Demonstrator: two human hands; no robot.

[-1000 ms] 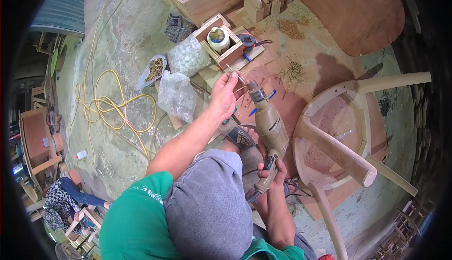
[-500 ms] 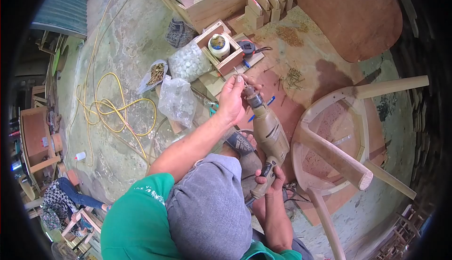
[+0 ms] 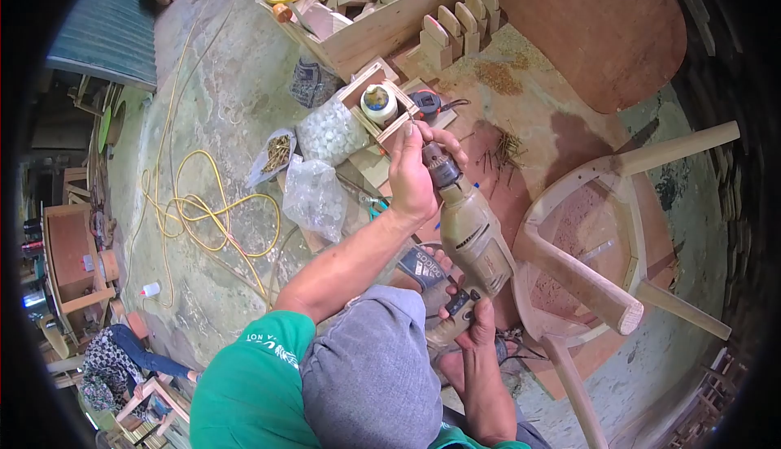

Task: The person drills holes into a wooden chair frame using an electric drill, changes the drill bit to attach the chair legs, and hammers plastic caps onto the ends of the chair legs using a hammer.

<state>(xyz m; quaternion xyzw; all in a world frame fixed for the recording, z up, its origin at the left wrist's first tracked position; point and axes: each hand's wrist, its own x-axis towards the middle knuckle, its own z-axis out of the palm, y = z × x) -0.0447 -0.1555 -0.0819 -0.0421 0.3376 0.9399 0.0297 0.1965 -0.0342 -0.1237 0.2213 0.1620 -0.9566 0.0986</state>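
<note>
A corded power drill lies across the front of my body, its nose pointing away from me. My right hand is closed round its rear handle, near the trigger. At the front end, my left hand holds the dark chuck with the fingers curled over it. A thin bit shows only in part by the fingertips. To the right stands a wooden stool frame, round with legs sticking out, screw holes along its ring.
A small wooden box holds a white glue bottle, beside a tape measure. Loose screws lie on the board. Bags of white plugs and screws sit left, near a yellow cord. Another person works lower left.
My left hand has slid from the bit back onto the chuck, its fingers wrapping round it. The drill has shifted slightly toward the lower right in view.
</note>
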